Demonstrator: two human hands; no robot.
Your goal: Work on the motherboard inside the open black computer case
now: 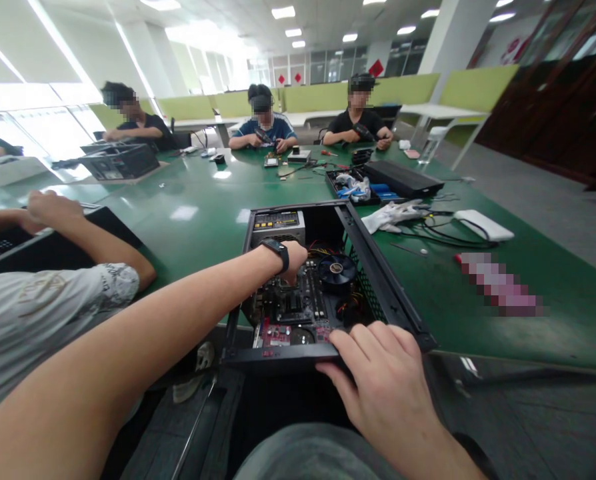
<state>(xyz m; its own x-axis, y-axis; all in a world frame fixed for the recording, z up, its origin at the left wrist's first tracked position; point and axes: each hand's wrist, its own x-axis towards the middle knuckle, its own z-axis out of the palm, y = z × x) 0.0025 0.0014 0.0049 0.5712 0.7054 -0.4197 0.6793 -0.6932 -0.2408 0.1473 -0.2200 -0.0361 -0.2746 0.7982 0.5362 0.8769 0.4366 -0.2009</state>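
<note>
An open black computer case [392, 287] lies at the table's near edge, its inside facing up. My left hand [295, 261], with a black watch on the wrist, reaches down into it over the motherboard [305, 293]. Its fingers are drawn together, and what they hold, if anything, is hidden. My right hand [378, 363] grips the case's near rim, fingers over the top and thumb on the outer side. Inside the case are a power supply [279, 222] at the far left and a round black fan [337, 271] right of my left hand.
Right of the case lie white gloves [391, 215], cables, a white box [484, 225] and a blurred pink packet [498, 283]. A black tool case [403, 180] stands behind. At left, a co-worker's arm [95, 233] rests by another black case [115, 227]. Several people sit across the green table [193, 233].
</note>
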